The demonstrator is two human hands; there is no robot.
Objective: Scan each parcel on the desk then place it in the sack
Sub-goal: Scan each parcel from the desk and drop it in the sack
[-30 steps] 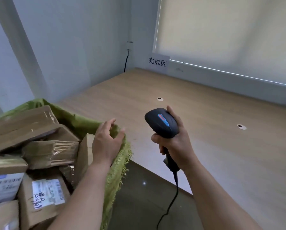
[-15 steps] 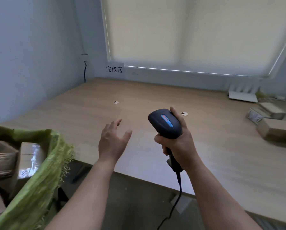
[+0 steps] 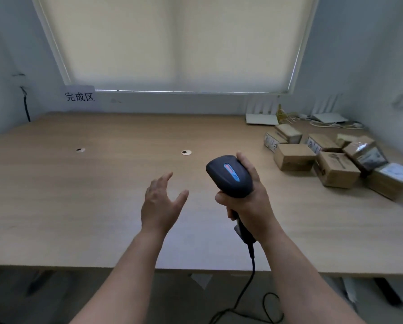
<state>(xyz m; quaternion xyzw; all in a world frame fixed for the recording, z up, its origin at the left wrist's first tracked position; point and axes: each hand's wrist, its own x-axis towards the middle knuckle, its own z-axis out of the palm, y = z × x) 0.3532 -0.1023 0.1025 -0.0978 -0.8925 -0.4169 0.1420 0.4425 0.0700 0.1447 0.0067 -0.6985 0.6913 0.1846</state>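
Sack gone, parcels [image 3: 331, 157] appeared (far right)

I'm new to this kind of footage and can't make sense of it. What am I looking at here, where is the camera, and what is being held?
The camera sits on a person's head, looking forward and down at their own two arms. The right hand grips a black corded barcode scanner. The left hand is open, holds nothing and hovers over a wooden desk. A cluster of brown cardboard parcels lies at the desk's far right. Behind them sit white routers, and a paper sign hangs under the window blind.
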